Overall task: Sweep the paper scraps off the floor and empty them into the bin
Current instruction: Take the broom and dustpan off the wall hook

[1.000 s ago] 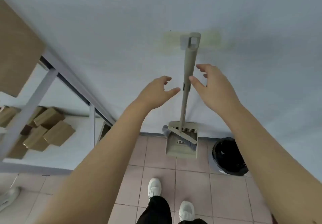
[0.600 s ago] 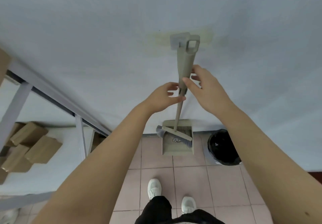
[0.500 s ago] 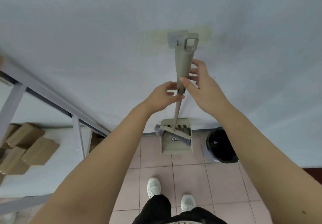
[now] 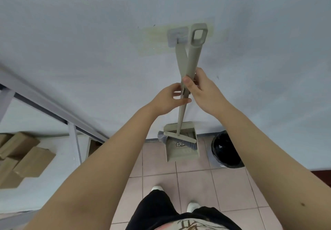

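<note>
Beige plastic is noted throughout the sweeping set. The dustpan (image 4: pixel 181 153) is stood on the tiled floor (image 4: pixel 197 185) against the wall (image 4: pixel 89 32), with the broom head (image 4: pixel 179 138) laid across its mouth. Two handles are seen crossed above it. The looped handle (image 4: pixel 194 54) is grasped by the right hand (image 4: pixel 206 93), fingers wrapped round it. The flat handle (image 4: pixel 179 57), reaching up to a wall hook (image 4: pixel 174 36), is held between thumb and fingers of the left hand (image 4: pixel 166 101). A black bin (image 4: pixel 226 151) is placed just right of the dustpan
</note>
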